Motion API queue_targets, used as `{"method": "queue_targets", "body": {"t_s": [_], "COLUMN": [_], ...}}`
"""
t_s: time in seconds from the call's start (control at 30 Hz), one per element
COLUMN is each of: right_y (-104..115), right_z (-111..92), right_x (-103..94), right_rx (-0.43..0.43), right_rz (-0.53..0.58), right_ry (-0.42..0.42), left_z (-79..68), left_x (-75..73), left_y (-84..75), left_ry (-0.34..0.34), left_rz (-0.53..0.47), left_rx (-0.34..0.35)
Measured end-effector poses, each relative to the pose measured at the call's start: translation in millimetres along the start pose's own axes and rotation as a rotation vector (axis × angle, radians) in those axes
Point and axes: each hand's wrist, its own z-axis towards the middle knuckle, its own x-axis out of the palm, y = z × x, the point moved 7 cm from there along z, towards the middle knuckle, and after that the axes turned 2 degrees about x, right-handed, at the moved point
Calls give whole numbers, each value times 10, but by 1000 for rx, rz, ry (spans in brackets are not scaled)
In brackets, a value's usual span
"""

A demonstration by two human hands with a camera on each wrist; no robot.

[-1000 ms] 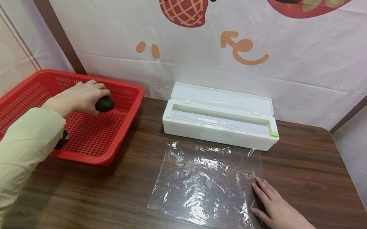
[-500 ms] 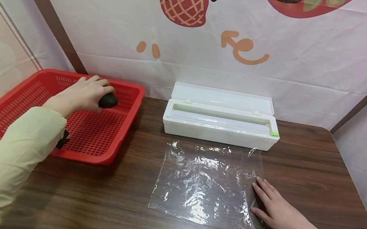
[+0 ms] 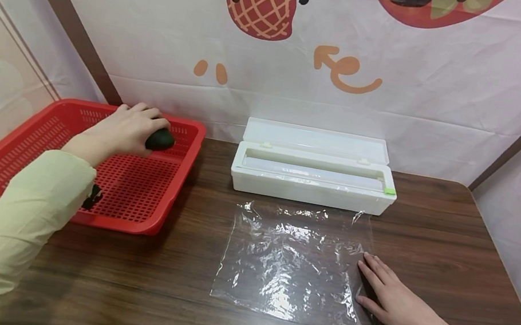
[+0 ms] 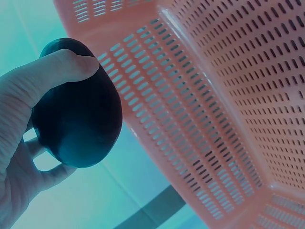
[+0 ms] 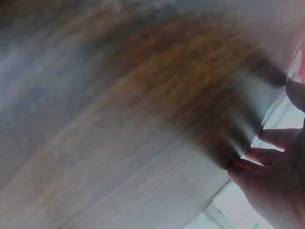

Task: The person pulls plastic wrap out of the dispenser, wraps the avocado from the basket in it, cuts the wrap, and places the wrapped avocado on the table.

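Cartoon-printed cloth (image 3: 435, 89) backs the wooden table (image 3: 151, 306) as your left hand (image 3: 122, 129) grips a dark, egg-shaped fruit (image 3: 161, 140), presumably for security, above the red basket (image 3: 121, 224); its long axis stands steep in the left wrist view, narrower end up. Your straight-fingered right hand (image 3: 398, 303) touches the plastic film (image 3: 291, 267), likely keeping it flat.
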Motion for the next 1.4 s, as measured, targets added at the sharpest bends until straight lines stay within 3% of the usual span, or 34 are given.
{"method": "queue_targets", "body": {"t_s": [0.87, 1.4], "right_y": [12, -12], "right_z": [-5, -3], "right_x": [12, 43], "right_rx": [10, 6], "right_rz": [4, -4], "right_ry": [6, 5], "left_z": [55, 129], "left_x": [-228, -360], "left_y": [-239, -468], "left_ry": [-51, -43], "left_rz": [24, 41], "left_rx": [32, 69]}}
